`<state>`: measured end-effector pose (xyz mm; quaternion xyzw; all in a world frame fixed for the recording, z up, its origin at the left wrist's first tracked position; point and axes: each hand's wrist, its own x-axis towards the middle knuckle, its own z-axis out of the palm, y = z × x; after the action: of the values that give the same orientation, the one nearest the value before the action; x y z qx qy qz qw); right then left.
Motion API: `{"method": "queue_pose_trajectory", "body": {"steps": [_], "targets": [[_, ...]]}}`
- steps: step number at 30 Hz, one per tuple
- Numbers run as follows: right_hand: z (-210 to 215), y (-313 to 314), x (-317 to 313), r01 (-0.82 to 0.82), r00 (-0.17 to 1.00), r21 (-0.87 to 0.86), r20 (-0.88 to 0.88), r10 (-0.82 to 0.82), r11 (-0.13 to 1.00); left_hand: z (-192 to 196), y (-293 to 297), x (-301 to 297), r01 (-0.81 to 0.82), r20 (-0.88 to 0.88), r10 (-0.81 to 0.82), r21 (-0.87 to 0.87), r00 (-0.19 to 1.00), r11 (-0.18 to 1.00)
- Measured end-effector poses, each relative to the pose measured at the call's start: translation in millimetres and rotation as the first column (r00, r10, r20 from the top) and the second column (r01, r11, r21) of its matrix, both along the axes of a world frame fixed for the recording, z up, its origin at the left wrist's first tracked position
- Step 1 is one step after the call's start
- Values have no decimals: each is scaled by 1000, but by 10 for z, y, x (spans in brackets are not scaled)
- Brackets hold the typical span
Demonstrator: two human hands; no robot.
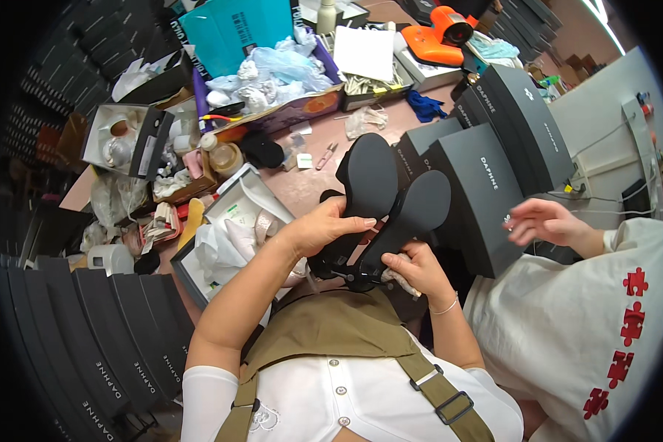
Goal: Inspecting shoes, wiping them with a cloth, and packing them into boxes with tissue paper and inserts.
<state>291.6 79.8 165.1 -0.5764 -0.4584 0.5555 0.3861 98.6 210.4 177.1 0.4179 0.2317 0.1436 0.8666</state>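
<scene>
A pair of black high-heeled shoes is held up before my chest, soles toward me and toes pointing away. My left hand (324, 225) is closed around the left shoe (373, 178), its thumb lying across the sole. My right hand (424, 271) is closed on a crumpled pale cloth (402, 275) and presses against the right shoe (424, 202) near its shank. Its other fingers are partly hidden. Just left of my hands, an open shoe box (190, 271) holds pale pink shoes (241, 240) and white tissue paper.
Dark grey shoe boxes (476, 184) stand stacked at the right; more (88, 331) fill the lower left. A co-worker's hand (545, 223) reaches in from the right. Behind lie small scissors (326, 156), a carton of crumpled tissue (272, 77) and an orange device (436, 43).
</scene>
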Motion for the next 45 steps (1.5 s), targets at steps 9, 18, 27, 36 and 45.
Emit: {"method": "queue_pose_trajectory", "body": {"steps": [9, 18, 27, 36, 45], "targets": [[-63, -320, 364, 170, 985, -18, -32, -170, 985, -39, -38, 546, 118, 42, -120, 31, 992, 993], [146, -432, 523, 323, 886, 44, -366, -286, 945, 40, -26, 1029, 248, 83, -238, -135, 968, 959], [184, -382, 722, 448, 646, 113, -727, -234, 887, 263, 264, 1169, 322, 363, -221, -245, 905, 915], [408, -167, 775, 545, 441, 240, -897, -31, 804, 651, 206, 1040, -398, 298, 271, 564, 915, 724], [647, 43, 941, 591, 245, 190, -968, 50, 784, 201, -827, 645, 307, -267, -222, 936, 938, 173]]}}
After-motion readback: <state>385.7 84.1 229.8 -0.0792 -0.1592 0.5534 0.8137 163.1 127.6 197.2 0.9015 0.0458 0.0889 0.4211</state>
